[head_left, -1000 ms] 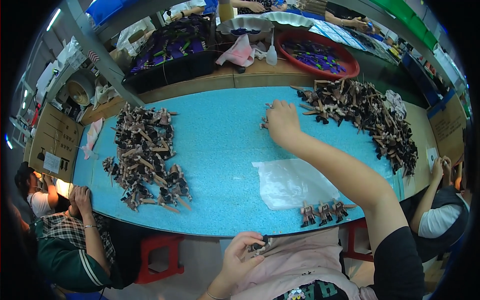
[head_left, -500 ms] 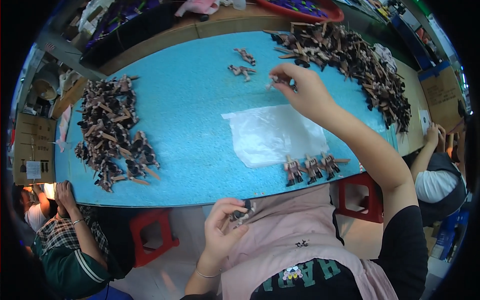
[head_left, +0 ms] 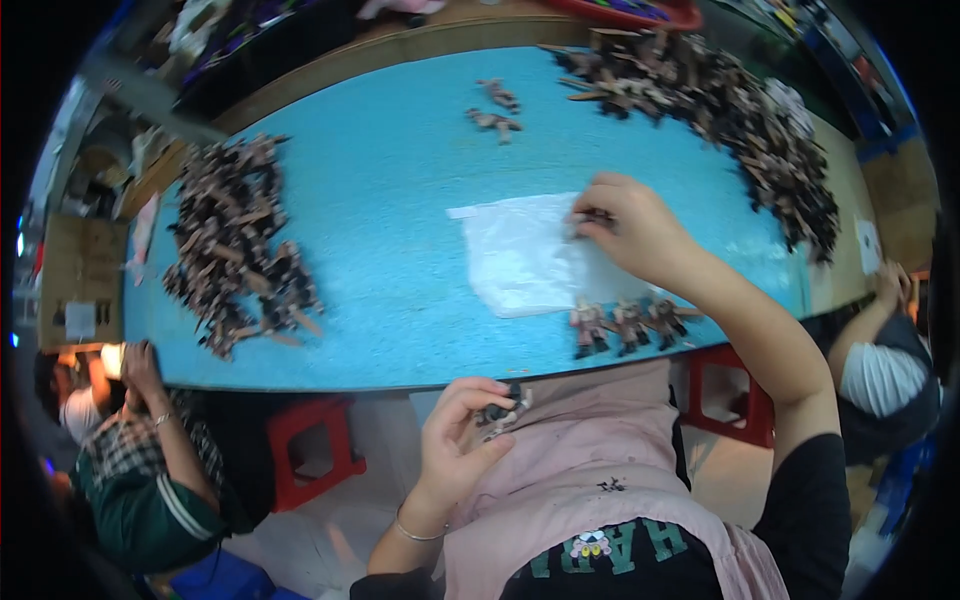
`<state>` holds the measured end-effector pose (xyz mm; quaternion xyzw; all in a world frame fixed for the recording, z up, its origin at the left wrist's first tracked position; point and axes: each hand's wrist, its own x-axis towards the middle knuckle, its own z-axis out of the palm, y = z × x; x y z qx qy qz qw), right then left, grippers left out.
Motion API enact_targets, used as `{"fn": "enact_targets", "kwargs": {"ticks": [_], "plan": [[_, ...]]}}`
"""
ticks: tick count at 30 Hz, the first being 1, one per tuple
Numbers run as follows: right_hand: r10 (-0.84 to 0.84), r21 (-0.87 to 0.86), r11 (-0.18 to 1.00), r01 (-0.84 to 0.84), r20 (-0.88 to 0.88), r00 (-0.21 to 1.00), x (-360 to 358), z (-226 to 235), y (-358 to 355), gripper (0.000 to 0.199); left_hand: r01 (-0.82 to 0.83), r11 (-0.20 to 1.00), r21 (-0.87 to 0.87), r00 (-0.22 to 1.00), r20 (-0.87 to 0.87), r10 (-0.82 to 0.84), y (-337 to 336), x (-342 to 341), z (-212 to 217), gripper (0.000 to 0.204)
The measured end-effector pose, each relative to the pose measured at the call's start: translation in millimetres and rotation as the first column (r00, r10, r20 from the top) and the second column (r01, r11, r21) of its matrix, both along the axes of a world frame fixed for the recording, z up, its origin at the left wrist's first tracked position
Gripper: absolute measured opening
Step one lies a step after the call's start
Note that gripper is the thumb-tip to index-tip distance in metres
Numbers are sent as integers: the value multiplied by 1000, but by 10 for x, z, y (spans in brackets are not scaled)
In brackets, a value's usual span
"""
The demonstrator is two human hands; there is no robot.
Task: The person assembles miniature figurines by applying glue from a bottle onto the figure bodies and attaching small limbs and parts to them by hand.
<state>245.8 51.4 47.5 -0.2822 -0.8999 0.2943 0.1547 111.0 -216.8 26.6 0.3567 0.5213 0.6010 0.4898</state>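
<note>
My left hand is closed round a small toy figure with dark and pale parts, just off the table's front edge above my lap. Over the white plastic bag, my right hand pinches another small toy figure, partly hidden by the fingers and blurred. Three brown and black toy figures lie in a row at the bag's near right edge. Two pale brown figures lie apart near the far middle of the blue table.
A heap of dark figures covers the table's left side, and a larger heap stretches along the far right. Red stools stand under the front edge. Co-workers' hands rest at the left and right ends.
My right hand has come nearer, from beside the two loose figures to above the bag, carrying its figure. My left hand stays by the front edge. The view has shifted slightly.
</note>
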Motion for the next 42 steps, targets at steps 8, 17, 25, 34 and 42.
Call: {"fn": "enact_targets", "kwargs": {"ticks": [8,17,25,34,42], "plan": [[-192,-373,923,95,-234,953,319,89,-157,11,-307,931,195,880,-314,356,1,-550,93,30],[-405,-673,721,167,-213,889,715,252,-412,18,-749,525,404,225,-590,775,135,-1701,80,24],[-489,-793,585,172,-175,855,837,259,-404,25,-668,704,242,263,-808,527,-13,-1743,-82,45],[-530,-823,559,104,-258,808,1133,136,-591,33,222,969,111,427,-904,6,725,149,20,60],[-489,-811,584,37,-315,813,1140,107,-829,25,238,961,140,377,-925,41,872,351,-116,63]]}}
